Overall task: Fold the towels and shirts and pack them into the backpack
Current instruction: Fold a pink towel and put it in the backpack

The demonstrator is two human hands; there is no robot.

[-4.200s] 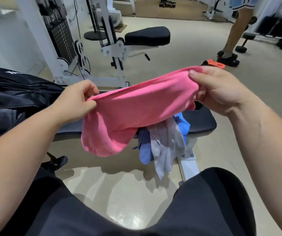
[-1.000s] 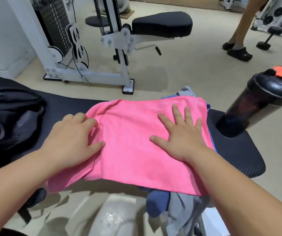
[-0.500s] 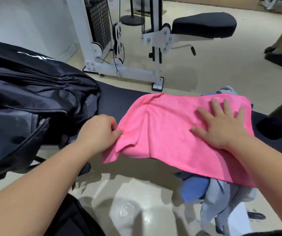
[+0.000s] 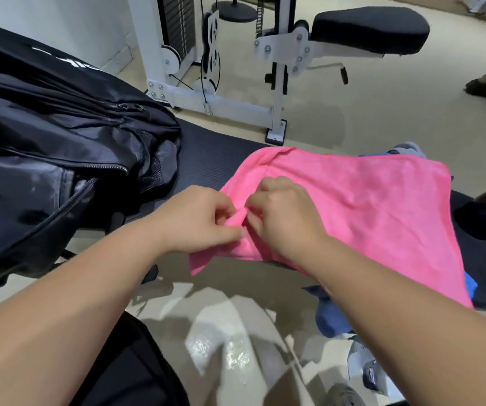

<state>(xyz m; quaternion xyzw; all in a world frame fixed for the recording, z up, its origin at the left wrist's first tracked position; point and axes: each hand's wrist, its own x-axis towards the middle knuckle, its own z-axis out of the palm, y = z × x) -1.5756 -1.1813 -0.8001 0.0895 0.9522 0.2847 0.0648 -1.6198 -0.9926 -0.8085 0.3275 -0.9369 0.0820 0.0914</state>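
our right hand (image 4: pixel 285 218) has left the flat of the pink towel (image 4: pixel 368 206) to join our left hand (image 4: pixel 195 221), both pinching its near left edge, towel on the bench (image 4: pixel 206 159) over other clothes (image 4: pixel 332 317), a strip of bench showing between it and the backpack (image 4: pixel 60 136)

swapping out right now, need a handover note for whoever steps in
Left hand and right hand: both pinch the towel at its near left edge.
Towel lies spread on the bench, over a pile of blue and grey clothes; backpack sits on the bench to its left.
Done: towel laid flat.
Left: fold towel, fold clothes, pack all into backpack.
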